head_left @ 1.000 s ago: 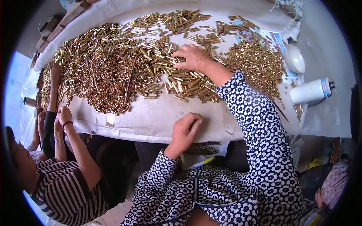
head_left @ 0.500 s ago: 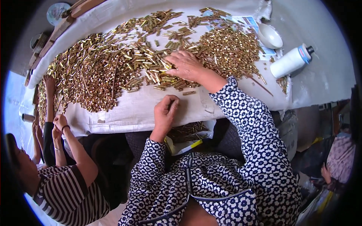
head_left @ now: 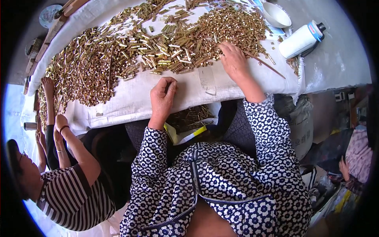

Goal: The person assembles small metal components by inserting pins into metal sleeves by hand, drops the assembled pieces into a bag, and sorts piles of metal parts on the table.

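My left hand (head_left: pixel 163 96) is closed in a loose fist, resting by the near edge of the cloth-covered table; anything inside it is hidden. Farther right, my right hand (head_left: pixel 235 65) reaches over the near edge of a heap of small brass-coloured pieces (head_left: pixel 233 25), fingers bent down and slightly apart. Nothing plainly shows in its grip. Left of that hand lie longer brass-coloured rod-like pieces (head_left: pixel 160 51), scattered loosely. A thin brown stick (head_left: pixel 266 65) lies just right of my right hand. Their exact kind is too small to tell.
A white bowl (head_left: pixel 276 15) and a white bottle with a dark cap (head_left: pixel 302 40) stand at right. A larger brass heap (head_left: pixel 85 67) covers the left. Below the edge, a container (head_left: pixel 185 136) holds darker rods. A person in stripes (head_left: pixel 75 197) works at left.
My right hand has moved right, from the longer rods to the edge of the small-piece heap. My left hand stays closed near the table edge. The view has tilted, raising the table in the picture.
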Demonstrator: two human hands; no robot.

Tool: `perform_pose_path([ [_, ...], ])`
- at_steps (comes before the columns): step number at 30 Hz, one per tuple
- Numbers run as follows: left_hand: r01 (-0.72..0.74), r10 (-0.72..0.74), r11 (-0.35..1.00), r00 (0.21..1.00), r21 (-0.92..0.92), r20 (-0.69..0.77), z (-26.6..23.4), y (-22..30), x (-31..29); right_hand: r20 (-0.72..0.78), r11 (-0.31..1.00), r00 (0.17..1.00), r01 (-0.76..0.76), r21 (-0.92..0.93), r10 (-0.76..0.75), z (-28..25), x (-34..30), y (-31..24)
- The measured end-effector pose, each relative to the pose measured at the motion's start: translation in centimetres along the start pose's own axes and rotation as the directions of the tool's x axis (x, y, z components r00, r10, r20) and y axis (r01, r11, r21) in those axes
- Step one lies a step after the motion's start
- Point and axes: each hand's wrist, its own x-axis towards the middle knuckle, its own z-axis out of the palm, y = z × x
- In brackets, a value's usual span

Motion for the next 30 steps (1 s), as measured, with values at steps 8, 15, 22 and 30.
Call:
perform_pose_path([
  [8,-0.009,0.009,1.000,1.000,-0.026,-0.014,0.3,-0.7,0.1,-0.288,0.984,0.943,0.179,0.004,-0.170,0.4,-2.6,-1.2],
  [15,-0.091,0.092,0.993,0.996,0.080,-0.017,0.2,-1.6,0.3,-0.278,0.986,0.947,0.147,-0.079,-0.164,-0.1,-4.0,-2.3],
  [22,-0.410,0.409,0.850,0.909,0.331,0.078,0.6,1.5,1.2,-0.404,0.968,0.891,0.247,0.043,-0.209,0.7,-4.4,-3.4],
  [30,-0.461,0.374,0.466,0.876,0.756,0.304,2.6,0.6,4.3,-0.341,0.935,0.930,0.237,0.264,-0.140,1.4,-4.8,-6.2],
])
